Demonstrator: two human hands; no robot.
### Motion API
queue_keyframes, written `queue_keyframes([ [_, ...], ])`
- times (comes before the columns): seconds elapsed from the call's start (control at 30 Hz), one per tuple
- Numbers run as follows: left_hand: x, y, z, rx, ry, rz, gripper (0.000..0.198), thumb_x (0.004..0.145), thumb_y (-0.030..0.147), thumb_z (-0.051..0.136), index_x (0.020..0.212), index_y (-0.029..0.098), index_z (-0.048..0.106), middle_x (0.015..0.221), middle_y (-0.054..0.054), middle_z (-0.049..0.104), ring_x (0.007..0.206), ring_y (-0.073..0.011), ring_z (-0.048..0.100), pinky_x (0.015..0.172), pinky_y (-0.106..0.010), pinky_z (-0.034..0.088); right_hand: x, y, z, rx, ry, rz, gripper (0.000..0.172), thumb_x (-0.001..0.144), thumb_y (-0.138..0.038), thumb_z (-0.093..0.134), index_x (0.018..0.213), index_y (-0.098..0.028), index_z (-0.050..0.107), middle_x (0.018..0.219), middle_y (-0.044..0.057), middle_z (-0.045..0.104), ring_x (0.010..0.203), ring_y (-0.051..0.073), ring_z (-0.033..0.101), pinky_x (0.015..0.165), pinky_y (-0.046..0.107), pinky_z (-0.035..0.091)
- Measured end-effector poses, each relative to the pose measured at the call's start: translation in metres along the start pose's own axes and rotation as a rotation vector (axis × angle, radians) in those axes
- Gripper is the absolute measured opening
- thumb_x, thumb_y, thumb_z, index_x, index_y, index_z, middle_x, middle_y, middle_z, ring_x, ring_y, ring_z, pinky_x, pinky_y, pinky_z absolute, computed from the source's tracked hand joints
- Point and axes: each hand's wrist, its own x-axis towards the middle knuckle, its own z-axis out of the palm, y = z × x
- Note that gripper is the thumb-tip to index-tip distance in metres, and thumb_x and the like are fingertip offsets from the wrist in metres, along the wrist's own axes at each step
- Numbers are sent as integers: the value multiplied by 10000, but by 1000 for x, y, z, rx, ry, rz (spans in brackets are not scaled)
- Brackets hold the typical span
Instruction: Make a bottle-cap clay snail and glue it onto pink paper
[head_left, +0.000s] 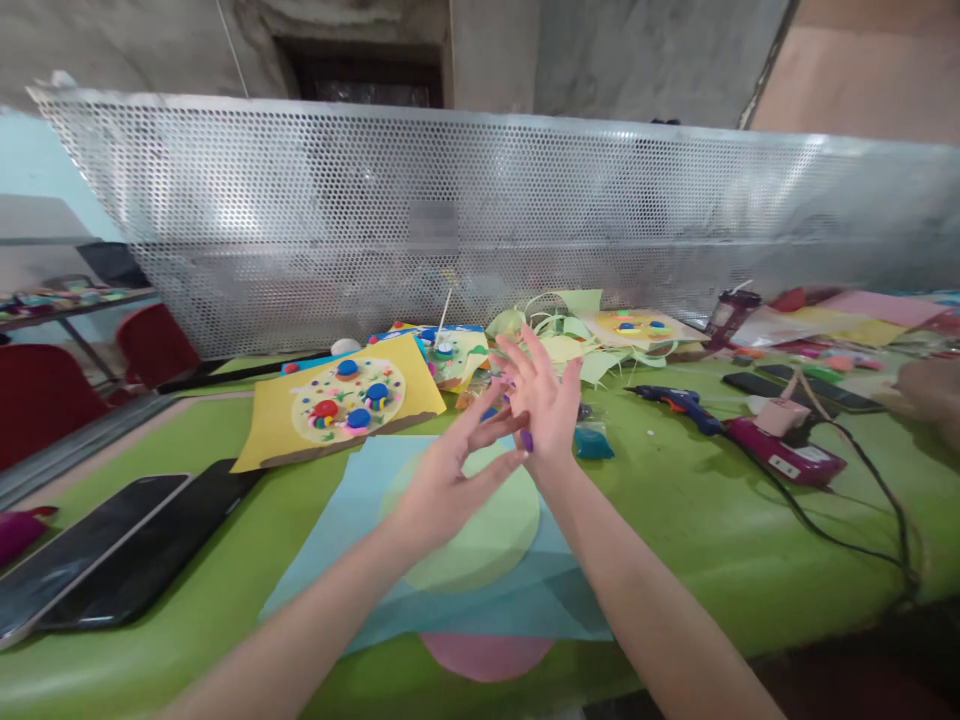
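Above the paper, my left hand (442,480) reaches its thumb and fingertips to the palm of my right hand (551,410). A small purple piece (526,440), like modelling clay, shows between the left fingertips, against the right palm. My right hand is open, palm turned inward, fingers spread. Below lies a pale green paper circle (487,540) on a light blue sheet (330,560), partly covered by my left hand. A pink paper circle (487,655) sticks out under the sheet's near edge. Just beyond my right wrist is a small packet of teal material (592,443).
A yellow card (270,420) with clay decorations lies at left, near two dark phones (142,560). Green paper strips (555,325) are heaped behind. A blue glue gun (686,405), a magenta power strip (787,450) and cables lie right. A perforated metal panel (480,200) stands behind.
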Motion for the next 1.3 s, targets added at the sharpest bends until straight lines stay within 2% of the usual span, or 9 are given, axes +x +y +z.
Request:
queue_keyframes([
  [0.2, -14, 2, 11, 294, 72, 109, 664, 825, 384, 574, 1399, 276, 257, 1172, -48, 630, 1192, -300, 490, 534, -292, 533, 0, -3, -2, -36, 47, -93, 679, 820, -651, 123, 1262, -230, 421, 1277, 111, 498, 1119, 282, 493, 922, 500, 328],
  [0.3, -17, -2, 13, 432, 79, 323, 650, 859, 312, 541, 1412, 301, 198, 1174, -30, 630, 1180, -279, 506, 781, -403, 533, 0, -2, -4, -64, 66, -102, 652, 820, -649, 119, 1228, -269, 455, 1254, 83, 519, 1119, 276, 490, 919, 497, 323],
  [0.4, -18, -6, 15, 530, 77, 502, 655, 878, 232, 502, 1422, 313, 146, 1162, -31, 639, 1136, -264, 544, 967, -497, 411, -1, -3, -3, -84, 77, -104, 624, 824, -631, 133, 1208, -269, 468, 1248, 78, 523, 1111, 271, 496, 936, 493, 303],
  [0.6, -16, -1, 10, 270, 140, 334, 810, 885, 259, 499, 1418, 311, -109, 1266, -52, 563, 1348, -264, 247, 794, -407, 521, -3, -6, 2, 57, 104, 4, 692, 803, -642, 111, 1236, -209, 432, 1293, 127, 486, 1101, 280, 500, 925, 495, 324],
  [0.7, -15, -3, 9, 454, 54, 557, 866, 861, 264, 526, 1415, 287, -140, 1384, -90, 430, 1353, -284, 221, 1008, -519, 317, -3, -5, 2, 67, 99, 29, 677, 813, -629, 109, 1225, -216, 452, 1293, 108, 498, 1103, 259, 502, 929, 465, 337],
  [0.8, -16, -8, 12, 717, -85, 747, 854, 838, 321, 546, 1432, 266, -65, 1348, -94, 477, 1331, -310, 272, 1076, -554, 57, -3, -5, -1, 74, 90, 41, 666, 814, -634, 122, 1200, -227, 480, 1275, 97, 518, 1100, 256, 509, 925, 461, 346],
  [0.97, -17, -12, 15, 812, -76, 657, 854, 846, 364, 514, 1431, 218, -92, 1380, -132, 427, 1324, -331, 280, 1064, -567, 35, -2, -10, -4, 125, 161, 60, 668, 817, -626, 144, 1210, -196, 470, 1293, 118, 509, 1148, 267, 485, 959, 480, 302],
  [1.17, -22, -10, 15, 529, -174, 547, 798, 864, 358, 485, 1436, 216, -52, 1419, -161, 356, 1327, -303, 288, 1045, -522, 253, -1, -14, -3, 176, 175, 85, 655, 801, -620, 141, 1182, -214, 489, 1307, 109, 499, 1169, 269, 471, 971, 510, 286],
  [1.3, -24, -9, 18, 308, -92, 429, 888, 867, 283, 505, 1398, 271, -207, 1400, -134, 395, 1285, -290, 369, 996, -520, 352, -3, -15, -3, 200, 105, 70, 646, 796, -627, 144, 1171, -243, 503, 1320, 91, 489, 1174, 270, 467, 931, 510, 350],
])
